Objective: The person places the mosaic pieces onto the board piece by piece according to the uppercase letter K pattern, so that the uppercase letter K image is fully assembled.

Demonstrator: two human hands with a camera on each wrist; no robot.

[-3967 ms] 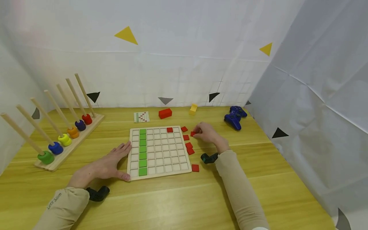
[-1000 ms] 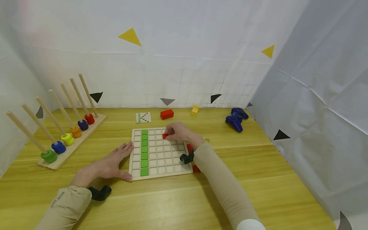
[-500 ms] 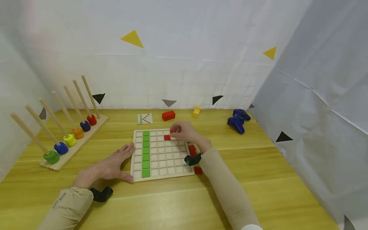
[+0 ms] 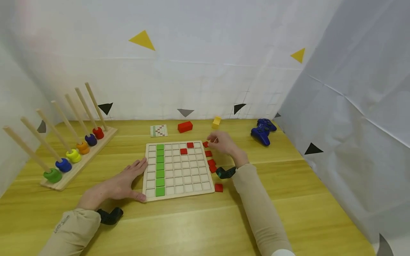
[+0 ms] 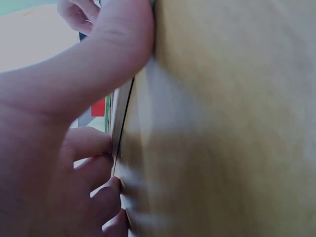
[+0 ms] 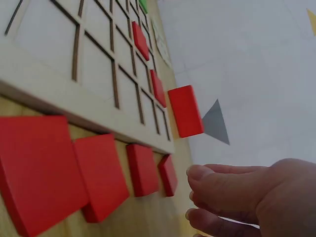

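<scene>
We place the table [image 4: 166, 227] beneath everything, with the peg rack [image 4: 78, 156] well to the left of the right hand's grip. The board [image 4: 177, 173] lies directly left of that grip. It shows a change: a second red tile [image 4: 183, 151] now sits uncovered in its grid, diagonally beside the first red tile [image 4: 190, 145], where fingers were half a second ago. We judge that piece placed and the red filling only partly done.

The left hand [image 4: 123, 183] rests at the board's side away from the grip, fingers spread along the edge, thumb at the near corner; it grasps nothing. The right hand [image 4: 224, 143] has moved off the grid. Its fingers are bent, the gap to the thumb looks narrow, and we find nothing held.

The loose tile [image 4: 206, 144] lies just beside its fingertips; we cannot confirm contact. Four other tiles [image 4: 208, 153] lie from the grip towards the person, beside the board, two of them touching.
</scene>
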